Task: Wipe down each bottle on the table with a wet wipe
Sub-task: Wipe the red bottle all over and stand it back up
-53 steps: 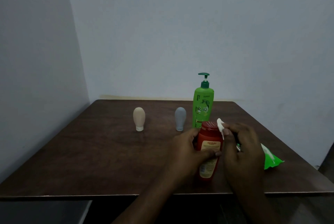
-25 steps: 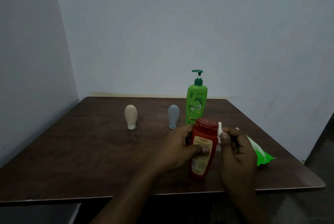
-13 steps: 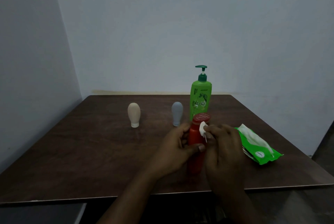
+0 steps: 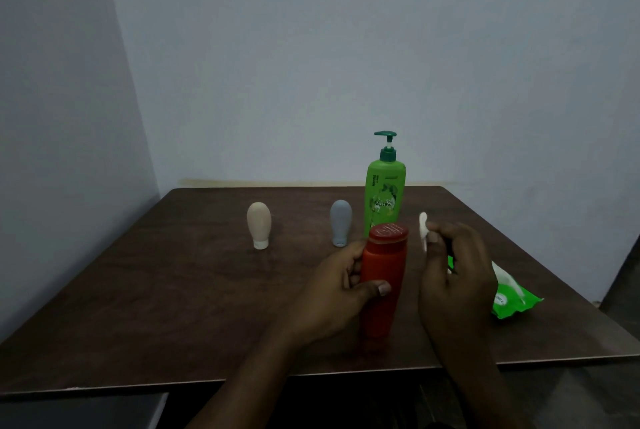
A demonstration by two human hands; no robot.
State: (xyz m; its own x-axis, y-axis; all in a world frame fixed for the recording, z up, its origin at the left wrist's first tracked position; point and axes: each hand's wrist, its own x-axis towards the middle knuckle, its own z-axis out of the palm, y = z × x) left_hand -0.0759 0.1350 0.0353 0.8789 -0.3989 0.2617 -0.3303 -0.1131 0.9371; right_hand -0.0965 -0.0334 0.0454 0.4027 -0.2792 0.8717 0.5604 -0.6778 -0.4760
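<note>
Red bottle: the red bottle (image 4: pixel 382 276) stands upright on the table (image 4: pixel 173 290), with its cap on top.
Left hand: the left hand (image 4: pixel 332 300) grips the red bottle from its left side, with the thumb across the front and the fingers curled around the back.
Right hand: the right hand (image 4: pixel 453 276) is just to the right of the red bottle and does not touch it. Its thumb and fingers pinch the wet wipe (image 4: pixel 423 231), a small white fold that sticks up at about the height of the cap.
Change: half a second ago the wipe was pressed on the bottle just under the cap; now it has come away to the right. The label seen one second ago is turned out of view, and a plain red side faces the camera.
Meaning: I judge that one stroke is finished and the next side is being prepared, so this bottle is probably not done yet.
Other bottles: the green pump bottle (image 4: pixel 385 196) stands just behind the red bottle, the grey bottle (image 4: pixel 340 222) behind it to the left, and the beige bottle (image 4: pixel 258 224) farther left. I cannot tell whether they are already wiped.
Wipe pack: the green wipe pack (image 4: pixel 509 297) lies to the right of the red bottle, beyond the right hand.
</note>
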